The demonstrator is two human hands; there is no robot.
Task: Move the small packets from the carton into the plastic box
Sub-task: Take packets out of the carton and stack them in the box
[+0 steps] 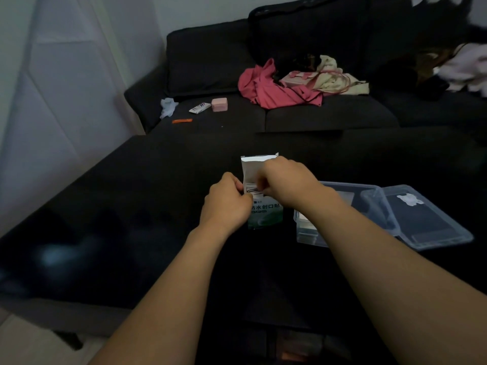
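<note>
Left hand (pixel 226 200) closed around the side of the upright white-and-green cardboard carton (pixel 263 191), steadying it on the dark glossy surface (pixel 131 219); right hand (pixel 286 181) pinched at the carton's open mouth beneath its raised flap, apparently on white packets that are barely visible. The step in hand appears to be extraction. The clear rectangular plastic box (pixel 342 214) stands just right of the carton, its transparent lid (pixel 432 219) lying beside it. The next move likely calls for lifting the packets clear and carrying them rightward into the box.
</note>
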